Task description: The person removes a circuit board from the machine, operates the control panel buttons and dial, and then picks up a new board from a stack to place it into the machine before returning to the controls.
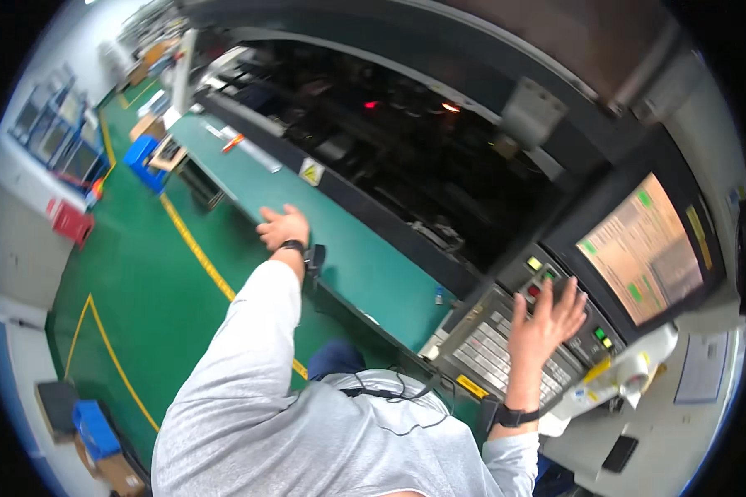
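My right hand (545,325) is spread over the machine's control panel (506,335), its fingertips near a row of coloured buttons (535,290); whether they touch a button I cannot tell. Grey keys (487,352) show to the left of that hand. Beyond the fingers is a tilted screen (648,248) with a light orange display and green patches. My left hand (286,228) lies at the near edge of a long green work surface (365,257), fingers spread and holding nothing. Both wrists wear dark straps.
Behind the green surface is the dark machine interior (373,124). A ruler-like strip (261,156) and an orange-handled tool (233,142) lie at its far left. On the green floor stand a blue stool (145,163) and a red box (73,222). A dark phone-like object (620,454) lies at lower right.
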Demonstrator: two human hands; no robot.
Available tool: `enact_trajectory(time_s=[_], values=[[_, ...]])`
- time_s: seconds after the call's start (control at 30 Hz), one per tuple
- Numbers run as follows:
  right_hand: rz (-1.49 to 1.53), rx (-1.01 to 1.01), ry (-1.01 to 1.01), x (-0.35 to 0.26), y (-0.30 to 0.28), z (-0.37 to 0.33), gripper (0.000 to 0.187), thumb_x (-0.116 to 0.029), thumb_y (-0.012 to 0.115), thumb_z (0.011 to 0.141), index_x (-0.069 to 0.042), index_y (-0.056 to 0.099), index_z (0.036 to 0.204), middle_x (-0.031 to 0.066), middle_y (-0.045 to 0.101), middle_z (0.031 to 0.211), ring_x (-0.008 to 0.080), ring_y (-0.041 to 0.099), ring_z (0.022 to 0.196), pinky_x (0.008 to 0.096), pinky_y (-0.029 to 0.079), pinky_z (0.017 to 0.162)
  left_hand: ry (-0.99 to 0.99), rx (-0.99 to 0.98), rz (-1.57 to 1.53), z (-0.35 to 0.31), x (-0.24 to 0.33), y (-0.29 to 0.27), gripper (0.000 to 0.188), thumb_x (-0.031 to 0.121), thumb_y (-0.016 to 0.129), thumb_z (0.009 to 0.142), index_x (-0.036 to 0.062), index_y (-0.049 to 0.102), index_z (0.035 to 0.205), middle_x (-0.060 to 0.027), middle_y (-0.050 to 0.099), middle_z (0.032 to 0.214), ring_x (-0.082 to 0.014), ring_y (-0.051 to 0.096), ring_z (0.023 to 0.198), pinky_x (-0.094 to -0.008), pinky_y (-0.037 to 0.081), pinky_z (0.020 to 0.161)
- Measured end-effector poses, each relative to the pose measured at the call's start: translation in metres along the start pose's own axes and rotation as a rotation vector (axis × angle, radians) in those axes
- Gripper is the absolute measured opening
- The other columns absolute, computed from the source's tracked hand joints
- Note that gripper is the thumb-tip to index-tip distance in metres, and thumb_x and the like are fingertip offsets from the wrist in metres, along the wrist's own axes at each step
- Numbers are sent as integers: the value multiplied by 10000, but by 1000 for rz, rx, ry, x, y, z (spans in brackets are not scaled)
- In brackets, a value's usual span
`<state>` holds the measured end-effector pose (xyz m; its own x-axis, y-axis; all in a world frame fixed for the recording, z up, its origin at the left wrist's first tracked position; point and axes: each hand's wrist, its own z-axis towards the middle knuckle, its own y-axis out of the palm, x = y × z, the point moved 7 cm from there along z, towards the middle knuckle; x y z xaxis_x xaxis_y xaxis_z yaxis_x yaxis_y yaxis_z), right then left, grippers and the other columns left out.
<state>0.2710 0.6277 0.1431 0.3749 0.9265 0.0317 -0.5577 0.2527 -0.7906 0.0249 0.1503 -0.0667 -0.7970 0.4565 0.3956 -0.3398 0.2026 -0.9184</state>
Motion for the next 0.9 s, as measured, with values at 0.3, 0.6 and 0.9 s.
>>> enact_trajectory(time_s=[0.3,0.6,0.9], values=[[76,157,-86,-60,-26,13,341,-162,688,862,-62,632,1183,158,523,1355,395,394,1339,529,297,1109,55,-204,-205,2,-9,0,758,431,649,839,214,323,1488,-241,390,1324,-413,447,1218,-528,411,1005],[812,-540,-353,-347,78,30,234,-102,735,791,-29,677,1006,152,690,953,354,657,912,428,520,820,370,-979,-745,155,-50,-6,533,201,703,879,57,473,1337,-164,529,1238,-220,553,1071,-358,461,960],[983,-1052,-980,-707,180,22,324,-229,709,809,-83,654,1093,97,657,973,295,633,983,428,490,864,796,-125,-236,554,54,-23,365,247,679,887,32,605,1173,-177,597,1167,-307,572,1127,-407,457,987]])
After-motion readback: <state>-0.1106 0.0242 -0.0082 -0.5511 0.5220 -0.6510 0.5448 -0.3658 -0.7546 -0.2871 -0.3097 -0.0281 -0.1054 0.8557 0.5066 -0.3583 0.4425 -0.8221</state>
